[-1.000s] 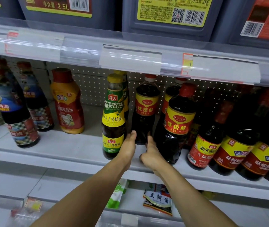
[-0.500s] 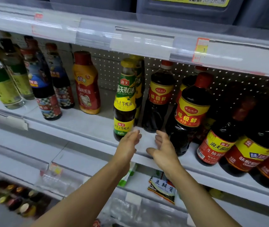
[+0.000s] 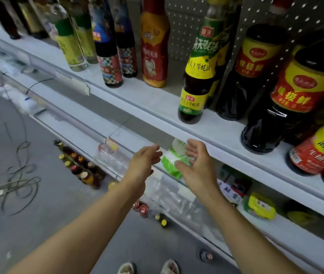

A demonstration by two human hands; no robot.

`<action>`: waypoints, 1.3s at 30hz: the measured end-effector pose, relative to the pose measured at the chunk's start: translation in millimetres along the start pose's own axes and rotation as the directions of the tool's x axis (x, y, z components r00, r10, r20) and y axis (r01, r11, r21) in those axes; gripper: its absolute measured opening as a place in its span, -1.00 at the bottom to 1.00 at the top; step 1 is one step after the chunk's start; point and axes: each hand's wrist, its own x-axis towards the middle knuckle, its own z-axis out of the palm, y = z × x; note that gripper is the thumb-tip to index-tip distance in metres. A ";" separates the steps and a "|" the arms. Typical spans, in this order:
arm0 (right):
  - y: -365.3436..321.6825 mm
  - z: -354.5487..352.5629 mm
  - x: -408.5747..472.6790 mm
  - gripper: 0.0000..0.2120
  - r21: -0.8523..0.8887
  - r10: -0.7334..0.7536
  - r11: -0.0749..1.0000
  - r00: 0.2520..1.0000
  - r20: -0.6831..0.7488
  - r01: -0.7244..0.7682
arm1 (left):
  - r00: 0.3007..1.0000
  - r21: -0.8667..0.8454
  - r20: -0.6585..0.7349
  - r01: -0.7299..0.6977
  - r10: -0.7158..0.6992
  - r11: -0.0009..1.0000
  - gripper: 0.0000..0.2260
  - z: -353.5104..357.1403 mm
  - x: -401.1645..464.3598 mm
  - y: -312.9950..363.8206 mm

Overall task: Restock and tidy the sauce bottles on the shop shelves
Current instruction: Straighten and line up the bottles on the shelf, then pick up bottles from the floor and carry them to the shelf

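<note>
Two hands hang empty in the lower middle of the frame: the left hand (image 3: 144, 162) and the right hand (image 3: 197, 165) face each other with fingers loosely spread, grasping nothing, in front of the green pouch (image 3: 170, 165) on the lower shelf.

The task's sauce bottles stand on the shelf (image 3: 157, 99) running from upper left to lower right. The green-labelled oyster sauce bottle (image 3: 197, 76) sits near the front lip at centre right, with dark soy bottles (image 3: 299, 91) crowded to its right. More small bottles (image 3: 80, 169) wait on the floor at lower left centre, others are scattered near the feet, and a loose cable (image 3: 13, 178) coils at the left edge.

The likeliest trouble is underfoot: stepping toward the floor stock could kick a stray bottle or catch the cable. A second risk is the tall oyster sauce bottle, which looks top-heavy and close to the edge; a careless arm rising past it could tip it off. The packed bottles at right leave little room, so pushing new stock in could topple a neighbour.
</note>
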 end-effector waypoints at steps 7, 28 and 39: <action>36.6 53.0 -35.6 -0.44 -0.093 0.101 0.991 0.991 0.093 -0.092 | 0.993 0.008 -0.073 0.089 -0.089 0.996 -0.76 -56.6 -11.0 -50.0; 135.3 112.6 -169.9 -0.48 -0.288 0.387 0.890 0.920 0.065 -0.354 | 0.951 0.078 -0.006 0.309 -0.310 0.948 -0.81 -124.1 -71.4 -174.1; 253.9 31.2 -217.9 -0.46 -0.173 0.576 0.800 0.816 -0.046 -0.575 | 0.923 0.233 0.078 0.350 -0.376 0.907 -0.81 -26.7 -85.2 -247.6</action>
